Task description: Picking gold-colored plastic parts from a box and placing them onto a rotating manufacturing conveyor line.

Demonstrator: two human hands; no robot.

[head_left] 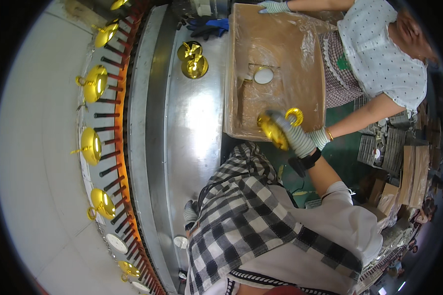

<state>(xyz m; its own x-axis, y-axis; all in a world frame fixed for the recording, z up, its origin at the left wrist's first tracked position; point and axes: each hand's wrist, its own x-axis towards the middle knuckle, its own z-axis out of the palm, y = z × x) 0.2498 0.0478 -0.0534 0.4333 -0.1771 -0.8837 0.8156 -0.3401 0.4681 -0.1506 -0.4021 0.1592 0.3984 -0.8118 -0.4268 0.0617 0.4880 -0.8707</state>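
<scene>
My right hand (300, 141), in a grey striped glove, is closed around shiny gold round pieces (273, 130) over the near right corner of a cardboard box (234, 98). A gold ring-shaped part (294, 116) shows beside its fingers. In the box, lined with clear plastic, lies a round gold-rimmed piece with a white face (263, 75). My left hand (190, 214), gloved too, is low by the metal table's edge, partly behind my checked apron; its fingers are not clear. Close to it rests a white round disc (180, 241).
Two gold pieces with bow-like tops (194, 66) lie on the metal table (194, 132), beyond them dark blue gloves (206, 27). At left, a line of red-dark rods (114, 115) carries several gold pieces (94, 83). A co-worker (379, 54) stands across the box, a gloved hand (275, 7) on its rim.
</scene>
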